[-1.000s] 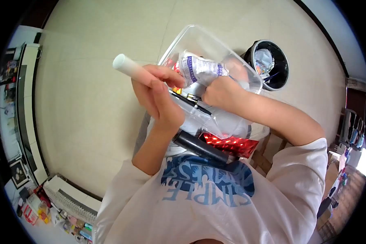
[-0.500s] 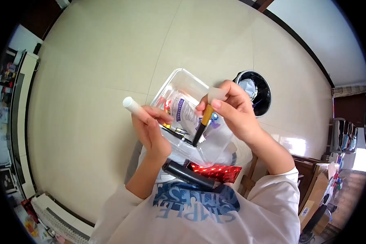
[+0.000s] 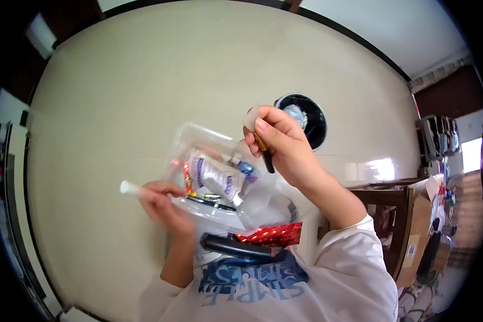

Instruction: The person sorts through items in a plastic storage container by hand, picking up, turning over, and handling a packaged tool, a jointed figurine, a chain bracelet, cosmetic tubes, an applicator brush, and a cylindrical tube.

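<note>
My left hand, blurred by motion, is closed on a white tube that points out to the left. It is beside the left edge of a clear plastic bin. Above the bin's right side, my right hand grips a slim black and gold stick, black end down. A small whitish translucent piece is pinched between thumb and fingers of the same hand. Inside the bin are a white packet with purple print, a black pen, a red and yellow wrapper and a blue item.
A black-lined trash bin with crumpled waste stands on the tiled floor beyond my right hand. A shiny red pouch and a black cylindrical case are on my lap. At right are a wooden table and a cardboard box.
My left hand has moved left and down with the white tube, away from the bin's middle. My right hand has lifted the black and gold stick up out of the bin. The view has shifted.
</note>
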Demonstrator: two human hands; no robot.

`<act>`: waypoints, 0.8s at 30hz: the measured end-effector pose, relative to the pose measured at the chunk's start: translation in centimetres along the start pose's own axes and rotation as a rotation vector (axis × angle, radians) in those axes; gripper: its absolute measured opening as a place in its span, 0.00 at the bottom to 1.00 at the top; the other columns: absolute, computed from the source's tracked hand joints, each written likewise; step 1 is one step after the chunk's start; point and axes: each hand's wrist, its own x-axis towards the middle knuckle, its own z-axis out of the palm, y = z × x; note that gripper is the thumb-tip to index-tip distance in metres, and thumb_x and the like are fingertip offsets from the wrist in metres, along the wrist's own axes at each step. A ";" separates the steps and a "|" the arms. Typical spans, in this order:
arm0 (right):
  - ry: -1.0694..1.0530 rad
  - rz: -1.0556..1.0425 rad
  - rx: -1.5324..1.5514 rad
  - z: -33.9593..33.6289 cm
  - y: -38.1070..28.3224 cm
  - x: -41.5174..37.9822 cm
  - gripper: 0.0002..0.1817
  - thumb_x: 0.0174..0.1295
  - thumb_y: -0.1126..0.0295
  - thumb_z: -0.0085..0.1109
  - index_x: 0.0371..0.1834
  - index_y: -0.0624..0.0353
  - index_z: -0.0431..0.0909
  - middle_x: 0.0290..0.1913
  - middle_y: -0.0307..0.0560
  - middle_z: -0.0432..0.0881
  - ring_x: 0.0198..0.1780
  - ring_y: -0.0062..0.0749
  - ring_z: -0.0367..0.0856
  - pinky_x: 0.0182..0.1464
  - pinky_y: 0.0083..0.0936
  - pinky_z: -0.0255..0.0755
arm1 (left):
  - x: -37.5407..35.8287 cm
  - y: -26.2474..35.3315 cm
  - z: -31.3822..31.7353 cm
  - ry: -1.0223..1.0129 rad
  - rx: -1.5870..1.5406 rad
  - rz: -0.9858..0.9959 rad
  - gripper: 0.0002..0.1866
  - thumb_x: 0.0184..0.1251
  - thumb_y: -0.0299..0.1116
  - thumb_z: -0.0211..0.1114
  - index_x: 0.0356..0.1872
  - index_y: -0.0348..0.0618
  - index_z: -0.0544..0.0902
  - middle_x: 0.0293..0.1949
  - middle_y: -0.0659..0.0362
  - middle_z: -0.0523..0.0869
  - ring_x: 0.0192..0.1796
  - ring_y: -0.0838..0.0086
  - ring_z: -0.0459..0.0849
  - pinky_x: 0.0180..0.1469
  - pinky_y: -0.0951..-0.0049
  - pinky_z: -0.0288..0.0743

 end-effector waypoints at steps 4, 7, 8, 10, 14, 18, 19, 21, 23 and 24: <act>-0.302 0.174 0.577 -2.5 -1.0 -0.1 0.15 0.63 0.56 0.28 0.28 0.54 0.60 0.14 0.32 0.53 0.15 0.15 0.50 0.15 0.13 0.46 | -0.1 -0.3 -0.6 0.011 0.034 -0.038 0.14 0.60 0.43 0.42 0.26 0.42 0.60 0.19 0.58 0.66 0.21 0.76 0.65 0.25 0.79 0.60; -0.503 0.208 0.886 -3.9 -0.7 -0.2 0.20 0.63 0.52 0.20 0.30 0.54 0.60 0.11 0.31 0.51 0.11 0.14 0.45 0.13 0.12 0.44 | -0.3 -0.6 -0.9 0.009 0.041 -0.061 0.17 0.59 0.45 0.42 0.31 0.39 0.62 0.19 0.57 0.67 0.21 0.76 0.66 0.26 0.78 0.59; -0.532 0.184 0.916 -4.1 -0.6 -0.3 0.20 0.63 0.52 0.21 0.31 0.54 0.61 0.10 0.31 0.50 0.10 0.14 0.45 0.13 0.12 0.44 | -0.3 -0.5 -0.8 0.026 0.065 -0.074 0.16 0.59 0.44 0.41 0.31 0.39 0.62 0.18 0.57 0.67 0.21 0.76 0.66 0.26 0.78 0.59; -0.592 0.130 0.960 -4.4 -0.5 -0.3 0.21 0.63 0.52 0.21 0.31 0.55 0.61 0.10 0.31 0.51 0.10 0.14 0.45 0.13 0.13 0.44 | -0.2 -0.4 -0.7 0.011 0.070 -0.052 0.15 0.59 0.42 0.40 0.32 0.38 0.62 0.18 0.57 0.67 0.20 0.76 0.65 0.26 0.78 0.59; -0.613 0.129 0.976 -4.5 -0.5 -0.5 0.22 0.62 0.50 0.22 0.29 0.55 0.61 0.10 0.30 0.51 0.10 0.14 0.46 0.13 0.13 0.45 | -0.2 -0.3 -0.7 0.001 0.067 -0.049 0.14 0.59 0.41 0.39 0.33 0.37 0.61 0.19 0.56 0.66 0.21 0.75 0.64 0.27 0.78 0.60; -0.627 0.104 0.937 -4.5 -0.4 -0.6 0.22 0.61 0.49 0.23 0.23 0.54 0.59 0.10 0.30 0.51 0.10 0.15 0.46 0.13 0.13 0.45 | -0.1 -0.3 -0.8 -0.009 0.061 -0.055 0.14 0.58 0.39 0.39 0.34 0.37 0.61 0.19 0.56 0.65 0.22 0.75 0.63 0.28 0.78 0.60; -0.640 0.086 0.937 -4.5 -0.3 -0.7 0.22 0.61 0.50 0.24 0.21 0.54 0.58 0.10 0.31 0.51 0.10 0.15 0.46 0.14 0.13 0.46 | -0.2 -0.3 -0.9 -0.018 0.052 -0.060 0.14 0.58 0.39 0.39 0.34 0.37 0.61 0.19 0.56 0.65 0.22 0.75 0.63 0.28 0.78 0.60; -0.616 0.086 0.968 -4.6 -0.1 -0.7 0.22 0.61 0.50 0.24 0.21 0.54 0.58 0.10 0.31 0.51 0.10 0.15 0.46 0.14 0.13 0.46 | -0.3 -0.3 -0.9 0.031 0.069 -0.119 0.14 0.58 0.39 0.39 0.34 0.37 0.61 0.20 0.56 0.65 0.22 0.75 0.63 0.28 0.78 0.60; -0.604 0.097 1.009 -4.7 0.1 -0.7 0.21 0.61 0.50 0.25 0.20 0.53 0.58 0.10 0.31 0.52 0.10 0.16 0.46 0.14 0.13 0.47 | -0.3 -0.4 -1.0 0.027 0.062 -0.116 0.14 0.58 0.39 0.39 0.34 0.36 0.61 0.20 0.56 0.65 0.22 0.75 0.63 0.28 0.78 0.60; -0.601 0.097 1.010 -4.8 0.1 -0.8 0.21 0.61 0.50 0.25 0.20 0.53 0.58 0.10 0.31 0.52 0.10 0.16 0.46 0.14 0.13 0.47 | -0.3 -0.4 -1.0 0.029 0.059 -0.108 0.14 0.58 0.39 0.39 0.34 0.36 0.61 0.20 0.56 0.65 0.22 0.75 0.63 0.28 0.78 0.60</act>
